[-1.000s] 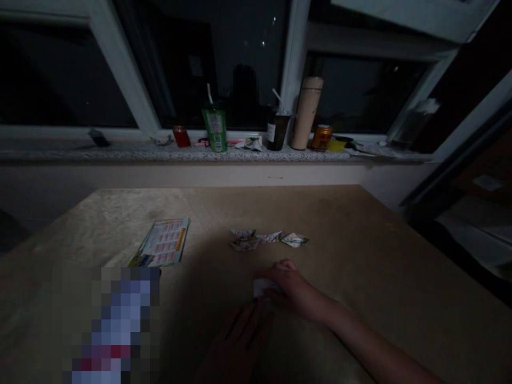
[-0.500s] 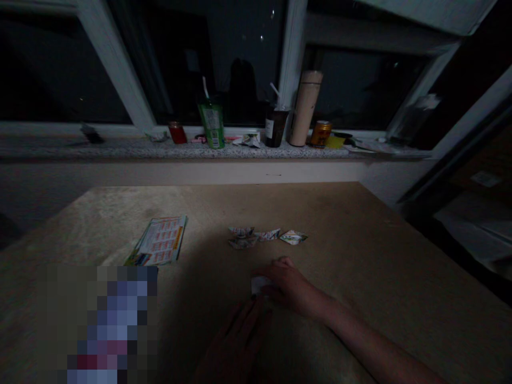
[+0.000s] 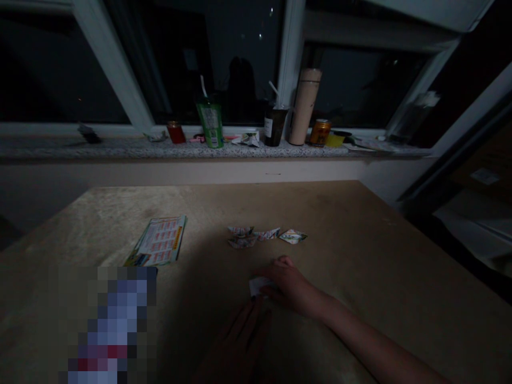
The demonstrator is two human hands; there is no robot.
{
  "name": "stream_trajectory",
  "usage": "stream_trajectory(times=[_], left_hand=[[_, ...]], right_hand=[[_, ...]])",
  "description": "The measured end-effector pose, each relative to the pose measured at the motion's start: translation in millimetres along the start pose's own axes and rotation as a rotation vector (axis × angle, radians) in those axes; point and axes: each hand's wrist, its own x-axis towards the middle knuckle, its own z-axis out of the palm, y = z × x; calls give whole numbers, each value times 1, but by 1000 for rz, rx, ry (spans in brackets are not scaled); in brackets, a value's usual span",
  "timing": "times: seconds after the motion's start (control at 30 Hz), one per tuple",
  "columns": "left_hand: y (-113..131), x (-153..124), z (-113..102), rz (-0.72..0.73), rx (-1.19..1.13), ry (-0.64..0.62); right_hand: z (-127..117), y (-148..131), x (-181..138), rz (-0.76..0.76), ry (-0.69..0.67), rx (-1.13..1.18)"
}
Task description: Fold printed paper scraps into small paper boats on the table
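Note:
A small piece of white folded paper (image 3: 257, 286) lies on the table, partly covered by my right hand (image 3: 290, 282). The fingers of that hand are curled over it, with the thumb at its near side. My left hand (image 3: 242, 333) rests in shadow just below, fingers stretched out flat and a fingertip at the paper's near edge. Beyond the hands sit several small folded paper boats, among them one on the left (image 3: 242, 242), one in the middle (image 3: 267, 234) and one on the right (image 3: 293, 236).
To the left lies a stack of printed leaflets (image 3: 162, 240), with a pixelated blurred object (image 3: 116, 320) nearer me. On the granite windowsill (image 3: 240, 153) stand a green cup with a straw (image 3: 211, 125), a dark cup (image 3: 274, 128), a tall pink flask (image 3: 305, 109) and a gold can (image 3: 320, 133).
Almost nothing differs. Both hands stay in place, and slightly more of the white paper shows beside my right fingers.

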Motion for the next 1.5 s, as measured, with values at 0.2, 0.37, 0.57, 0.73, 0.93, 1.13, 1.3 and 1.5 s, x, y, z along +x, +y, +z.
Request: stream_trajectory(times=[0.2,0.37,0.57,0.73,0.93,1.13,1.3,1.5], left_hand=[[3,3,-6,9,-17,-31],[2,3,-4,9,-28,-31],[2,1,-3,14,-46,1],[3,1,-7,-13,-66,-14],[6,4,-13,-39,-67,-69],[5,3,-12,-28,-39,-38],[3,-2,-2,-47,38,17],[3,-10,11,-46,149,140]], right_hand=[[-1,-1,-1,-8,-1,-9],[-2,-2,1,5,-30,-48],[2,-1,1,3,-37,-97],[1,-2,1,4,-60,-134],[3,2,2,-12,-55,-135],[1,0,0,-18,-49,-133],[-2,-4,-1,-13,-49,-114],[-2,-4,0,-5,-66,-107]])
